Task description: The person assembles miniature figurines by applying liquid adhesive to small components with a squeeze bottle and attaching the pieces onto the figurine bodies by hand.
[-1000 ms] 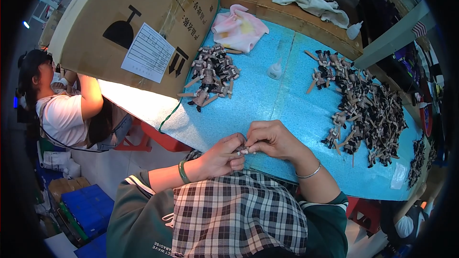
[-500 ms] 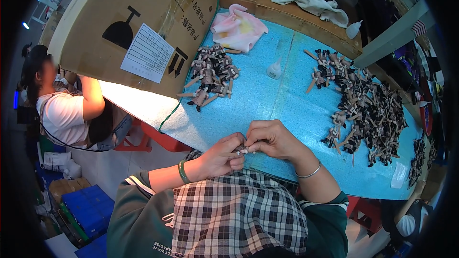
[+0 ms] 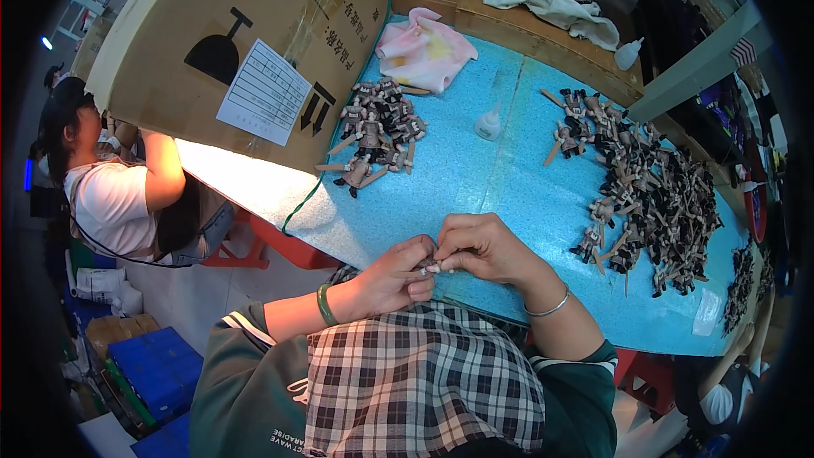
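Change: hands unmoved since half a second ago; the seated person at left leans slightly differently.
Part: small pale piece [image 3: 432, 266] at the near table edge, pinched between both hands' fingertips.
Left hand [image 3: 392, 278]: fingers closed on the part; green bangle on the wrist.
Right hand [image 3: 482, 248]: fingers curled, gripping the part from the other side.
Surface: blue mat [image 3: 509, 187]; small figure pile [image 3: 377, 127] far left, large pile [image 3: 653, 187] right.
Room: cardboard box [image 3: 246, 42] at left; pink cloth [image 3: 424, 51] behind.

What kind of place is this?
Probably a small toy-assembly workshop: heaps of small dark figurine parts lie on a blue foam-covered worktable, beside a large brown cardboard shipping carton.
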Tool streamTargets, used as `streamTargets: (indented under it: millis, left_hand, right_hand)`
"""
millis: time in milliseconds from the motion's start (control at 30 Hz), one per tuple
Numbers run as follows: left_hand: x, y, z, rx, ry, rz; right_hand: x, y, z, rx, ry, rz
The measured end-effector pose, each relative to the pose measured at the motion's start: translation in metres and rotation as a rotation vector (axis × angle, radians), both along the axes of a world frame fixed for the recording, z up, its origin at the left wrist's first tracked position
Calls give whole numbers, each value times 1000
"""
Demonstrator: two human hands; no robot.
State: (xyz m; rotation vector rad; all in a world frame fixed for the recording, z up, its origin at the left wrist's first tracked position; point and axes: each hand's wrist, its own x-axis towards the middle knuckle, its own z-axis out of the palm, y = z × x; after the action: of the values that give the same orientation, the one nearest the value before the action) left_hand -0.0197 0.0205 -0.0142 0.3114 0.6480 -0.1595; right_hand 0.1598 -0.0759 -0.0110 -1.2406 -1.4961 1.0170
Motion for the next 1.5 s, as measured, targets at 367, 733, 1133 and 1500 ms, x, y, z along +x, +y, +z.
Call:
streamTargets:
  millis: [367, 733, 1133, 1500]
  left_hand:
    - [2, 1, 4, 13, 0, -23]
    - [-2, 5, -4, -19, -83, -72]
    - [-2, 7, 5, 195, -238, 15]
    - [-5, 15, 10, 1898, -428, 122]
  right_hand:
    - [4, 0, -4, -30, 86, 28]
    - [5, -2, -10, -209, 417, 48]
    - [7, 0, -7, -306, 677, -116]
    - [-8, -1, -8, -309, 867, -104]
